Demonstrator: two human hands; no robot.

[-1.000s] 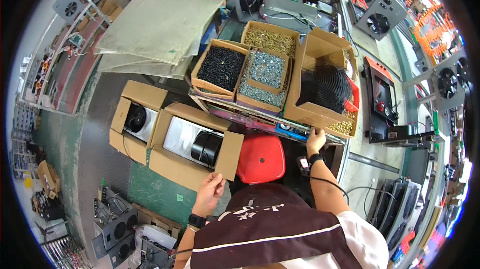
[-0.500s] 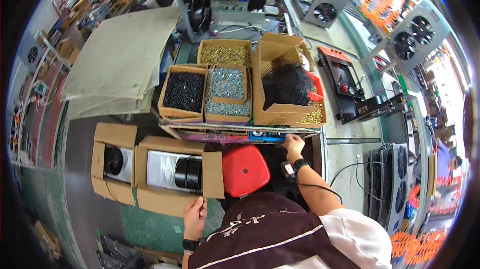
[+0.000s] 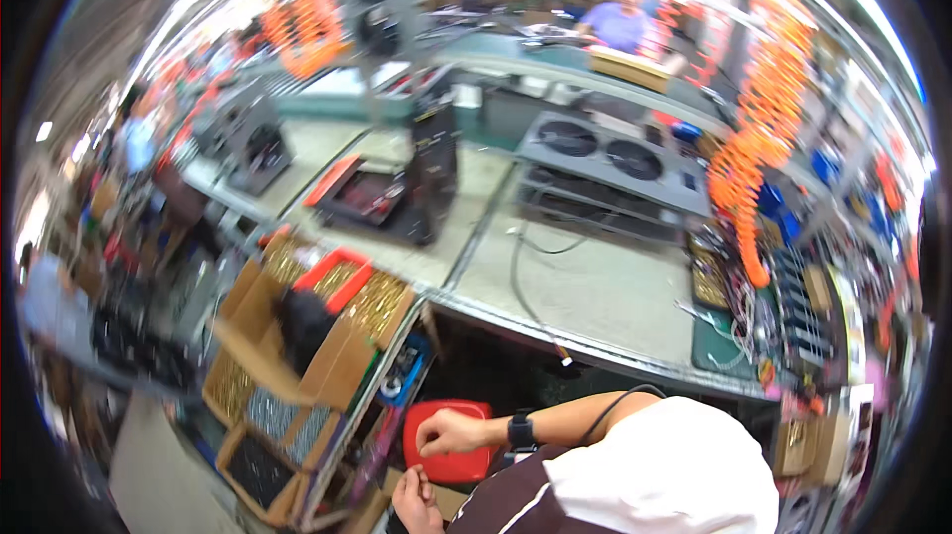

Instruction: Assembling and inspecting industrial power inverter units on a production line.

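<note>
Red stool best steadied w/ right hand, now loosely curled on it; left hand closed, contents unclear.

Red stool, brown cardboard boxes, orange coiled hoses

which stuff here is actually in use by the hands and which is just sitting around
In hand or at the hands:
right hand, loosely curled over the red stool seat
left hand, just below that seat; whether either holds anything is too small to tell

Lying about:
cardboard boxes of screws
grey fan unit
orange coiled hose
black cable
</note>
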